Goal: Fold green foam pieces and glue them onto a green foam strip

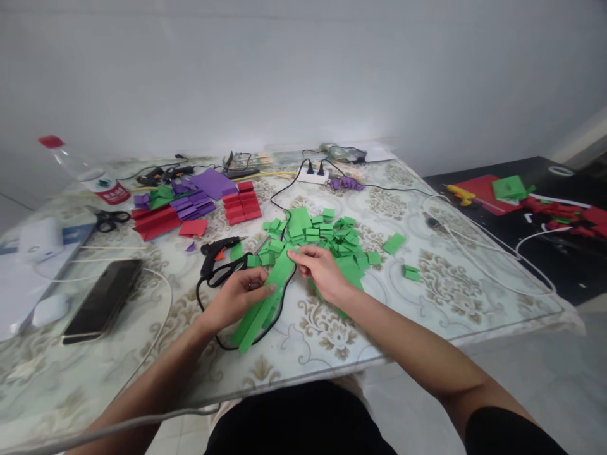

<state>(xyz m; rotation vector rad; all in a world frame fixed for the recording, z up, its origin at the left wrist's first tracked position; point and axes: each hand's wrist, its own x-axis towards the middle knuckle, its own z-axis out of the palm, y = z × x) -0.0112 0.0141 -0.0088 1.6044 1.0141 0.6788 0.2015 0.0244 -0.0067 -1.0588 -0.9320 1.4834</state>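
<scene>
A long green paper strip (267, 306) slants between my two hands above the table. My left hand (241, 292) pinches its left side, thumb on top. At the strip's upper end, my right hand (317, 266) grips the paper between thumb and fingers. More green strips lie beneath it, partly hidden. Just beyond my hands spreads a heap of small folded green paper pieces (332, 235). Left of the heap are a black hot glue gun (218, 250) and black-handled scissors (228, 270), close to my left hand. A black cord passes under the strip.
A phone (103, 300) lies at left, near a second pair of scissors (110, 218) and a bottle (97, 177). Red folded paper (241, 203) and purple paper (213, 183) sit behind. A white power strip (313, 174) feeds black cords. A yellow glue gun (461, 194) rests at right.
</scene>
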